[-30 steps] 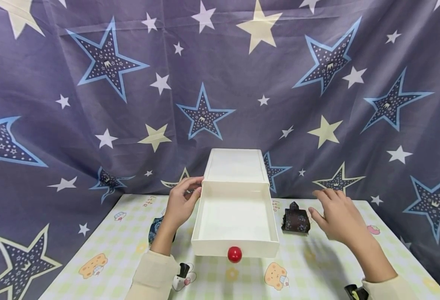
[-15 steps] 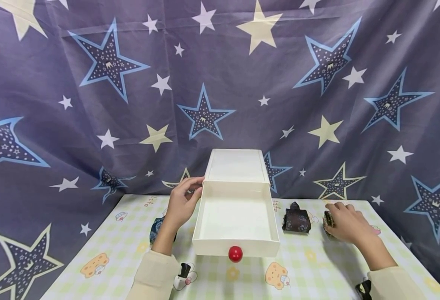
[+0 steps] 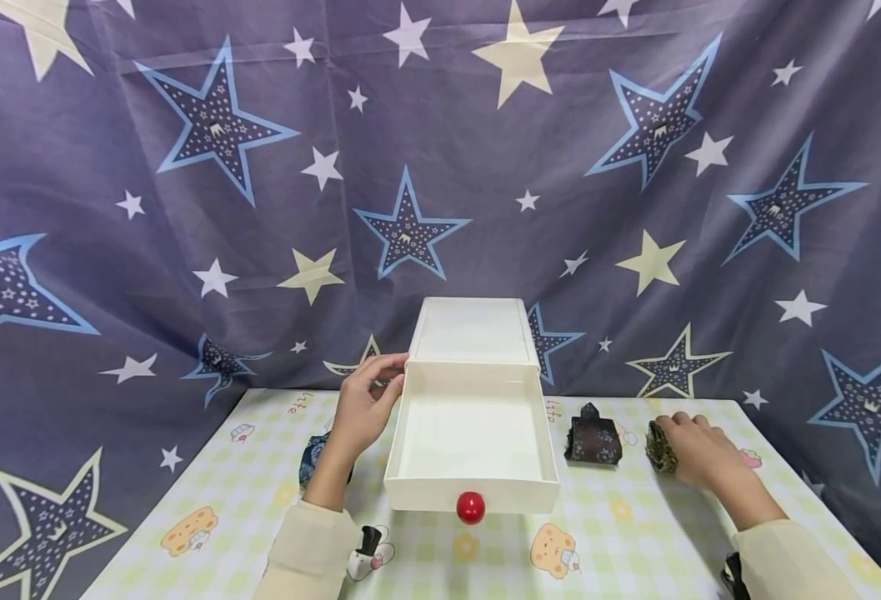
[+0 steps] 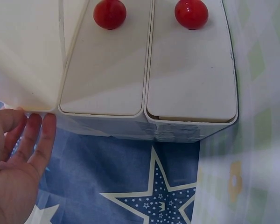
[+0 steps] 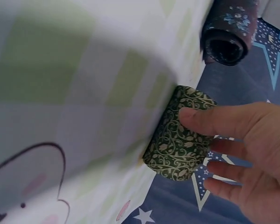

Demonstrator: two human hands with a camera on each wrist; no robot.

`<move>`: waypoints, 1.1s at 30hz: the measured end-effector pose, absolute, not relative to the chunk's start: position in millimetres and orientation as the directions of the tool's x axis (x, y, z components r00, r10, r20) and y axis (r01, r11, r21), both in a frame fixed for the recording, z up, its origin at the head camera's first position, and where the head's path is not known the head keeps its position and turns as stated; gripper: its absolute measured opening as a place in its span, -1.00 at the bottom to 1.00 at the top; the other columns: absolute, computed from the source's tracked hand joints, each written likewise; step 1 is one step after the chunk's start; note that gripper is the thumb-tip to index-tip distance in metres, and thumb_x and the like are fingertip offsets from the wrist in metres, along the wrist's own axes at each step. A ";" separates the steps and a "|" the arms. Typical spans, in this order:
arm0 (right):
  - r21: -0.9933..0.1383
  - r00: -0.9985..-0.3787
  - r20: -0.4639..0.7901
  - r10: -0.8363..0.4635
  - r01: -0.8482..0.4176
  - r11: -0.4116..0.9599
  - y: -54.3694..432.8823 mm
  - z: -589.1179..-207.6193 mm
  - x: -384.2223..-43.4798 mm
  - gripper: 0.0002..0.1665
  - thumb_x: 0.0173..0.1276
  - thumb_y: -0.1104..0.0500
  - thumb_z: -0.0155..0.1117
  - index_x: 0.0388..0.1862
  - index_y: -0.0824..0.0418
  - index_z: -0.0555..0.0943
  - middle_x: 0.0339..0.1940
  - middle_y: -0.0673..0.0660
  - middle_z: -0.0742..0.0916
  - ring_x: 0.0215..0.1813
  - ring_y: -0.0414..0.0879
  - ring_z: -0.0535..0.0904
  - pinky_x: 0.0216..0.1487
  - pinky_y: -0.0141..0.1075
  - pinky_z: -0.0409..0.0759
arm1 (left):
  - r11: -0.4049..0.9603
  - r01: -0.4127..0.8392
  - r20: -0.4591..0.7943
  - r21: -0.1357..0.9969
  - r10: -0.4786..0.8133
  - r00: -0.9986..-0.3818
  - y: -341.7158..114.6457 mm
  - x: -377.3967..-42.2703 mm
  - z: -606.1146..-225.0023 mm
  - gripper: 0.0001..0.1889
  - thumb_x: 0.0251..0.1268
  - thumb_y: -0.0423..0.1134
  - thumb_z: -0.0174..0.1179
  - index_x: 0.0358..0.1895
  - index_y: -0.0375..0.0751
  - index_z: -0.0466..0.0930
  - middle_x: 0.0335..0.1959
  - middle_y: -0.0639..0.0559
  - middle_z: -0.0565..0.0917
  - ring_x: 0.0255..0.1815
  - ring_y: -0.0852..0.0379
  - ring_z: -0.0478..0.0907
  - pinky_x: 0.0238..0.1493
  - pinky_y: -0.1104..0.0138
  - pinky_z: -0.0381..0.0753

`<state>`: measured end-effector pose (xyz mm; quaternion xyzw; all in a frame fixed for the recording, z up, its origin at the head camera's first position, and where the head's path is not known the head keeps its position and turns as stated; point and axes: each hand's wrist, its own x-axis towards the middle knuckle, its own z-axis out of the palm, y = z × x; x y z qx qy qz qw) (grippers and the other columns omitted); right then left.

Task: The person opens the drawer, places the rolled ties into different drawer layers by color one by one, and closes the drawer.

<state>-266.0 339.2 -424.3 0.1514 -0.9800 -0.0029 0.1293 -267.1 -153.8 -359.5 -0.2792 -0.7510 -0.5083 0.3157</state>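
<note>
My right hand (image 3: 698, 450) holds a green rolled necktie (image 5: 179, 135) with a pale leafy pattern, resting on the table. In the right wrist view, the thumb lies over the roll and the other fingers are at its far side. My left hand (image 3: 365, 408) touches the left side of a white drawer cabinet (image 3: 473, 329) with its fingertips, the fingers fairly straight in the left wrist view. The cabinet's top drawer (image 3: 478, 496) is pulled out, bare inside, with a red ball knob (image 3: 471, 507). Left of the drawer lies a blue patterned roll (image 3: 312, 460), partly hidden by the left forearm.
A dark floral rolled necktie (image 3: 593, 440) lies between the drawer and my right hand. Below the pulled-out drawer, two more drawer fronts (image 4: 109, 70) with red knobs are closed. A star-patterned curtain (image 3: 440, 150) hangs behind the checked tablecloth (image 3: 230, 508).
My right hand has come down and slightly right onto the green rolled necktie, which it had hidden from view. The left hand has stayed at the cabinet's side.
</note>
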 end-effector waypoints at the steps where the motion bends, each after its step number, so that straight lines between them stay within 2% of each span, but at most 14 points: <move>1: 0.053 -0.919 0.255 -0.302 -0.299 0.953 339.8 -425.9 -267.5 -0.28 -0.20 0.53 0.48 0.08 0.45 0.56 -0.10 0.42 0.63 -0.12 0.39 0.55 -0.19 0.31 0.61 | 0.329 0.740 0.758 0.586 0.099 -0.644 -153.8 -267.3 -359.7 -0.69 0.37 -0.59 0.23 0.15 -0.50 0.62 0.02 -0.30 0.66 -0.05 -0.18 0.69 -0.14 0.05 0.80; 6: 0.072 -0.910 0.265 -0.320 -0.312 0.947 343.4 -432.0 -274.6 -0.36 -0.17 0.57 0.40 0.03 0.44 0.56 -0.14 0.41 0.62 -0.16 0.38 0.55 -0.25 0.25 0.63 | 0.326 0.733 0.751 0.597 0.096 -0.653 -154.0 -271.8 -362.9 -0.68 0.37 -0.59 0.23 0.16 -0.49 0.62 0.03 -0.30 0.66 -0.04 -0.18 0.69 -0.12 0.01 0.79; 11: 0.063 -0.907 0.263 -0.329 -0.324 0.944 345.8 -433.6 -278.6 -0.37 -0.15 0.56 0.43 0.03 0.42 0.58 -0.14 0.38 0.62 -0.16 0.35 0.55 -0.22 0.24 0.65 | 0.323 0.727 0.744 0.606 0.091 -0.662 -157.8 -286.6 -374.4 -0.66 0.37 -0.57 0.24 0.18 -0.41 0.64 0.05 -0.27 0.66 -0.02 -0.16 0.68 -0.12 -0.02 0.78; 17: 0.066 -0.906 0.256 -0.338 -0.333 0.941 345.9 -431.8 -282.9 -0.37 -0.09 0.55 0.45 0.07 0.40 0.60 -0.11 0.36 0.63 -0.12 0.32 0.55 -0.15 0.23 0.65 | 0.306 0.727 0.743 0.614 0.086 -0.664 -162.9 -293.9 -379.4 -0.66 0.39 -0.47 0.28 0.19 -0.22 0.67 0.07 -0.11 0.67 0.00 -0.02 0.69 -0.11 0.08 0.80; 21: 0.066 -0.905 0.247 -0.346 -0.341 0.938 346.8 -434.3 -285.1 -0.38 -0.08 0.58 0.40 0.06 0.39 0.61 -0.09 0.35 0.64 -0.10 0.33 0.56 -0.11 0.24 0.64 | 0.303 0.731 0.744 0.611 0.095 -0.661 -164.2 -293.1 -379.8 -0.67 0.41 -0.43 0.28 0.20 -0.18 0.68 0.07 -0.05 0.67 0.01 0.03 0.69 -0.11 0.19 0.80; 25: 0.064 -0.901 0.251 -0.354 -0.350 0.935 348.7 -436.6 -289.5 -0.39 -0.13 0.59 0.40 0.01 0.41 0.56 -0.13 0.34 0.65 -0.09 0.35 0.57 -0.08 0.25 0.63 | 0.308 0.732 0.745 0.608 0.097 -0.660 -164.6 -292.7 -380.0 -0.67 0.42 -0.43 0.28 0.20 -0.19 0.68 0.07 -0.05 0.67 0.01 0.03 0.69 -0.11 0.23 0.79; 30: 0.070 -0.900 0.256 -0.353 -0.347 0.935 353.4 -441.2 -294.8 -0.44 -0.16 0.59 0.42 -0.08 0.38 0.54 -0.21 0.32 0.63 -0.15 0.33 0.56 -0.14 0.24 0.63 | 0.306 0.730 0.743 0.611 0.095 -0.662 -162.3 -289.2 -378.1 -0.67 0.41 -0.46 0.28 0.19 -0.25 0.67 0.06 -0.09 0.67 0.00 -0.01 0.69 -0.11 0.29 0.79; 33: 0.077 -0.897 0.271 -0.350 -0.343 0.936 356.2 -444.7 -296.2 -0.45 -0.16 0.54 0.47 -0.10 0.36 0.56 -0.23 0.31 0.61 -0.19 0.29 0.55 -0.16 0.21 0.63 | 0.308 0.731 0.746 0.608 0.094 -0.660 -156.7 -278.0 -369.0 -0.68 0.39 -0.52 0.25 0.17 -0.37 0.65 0.05 -0.21 0.67 -0.02 -0.09 0.69 -0.11 0.16 0.80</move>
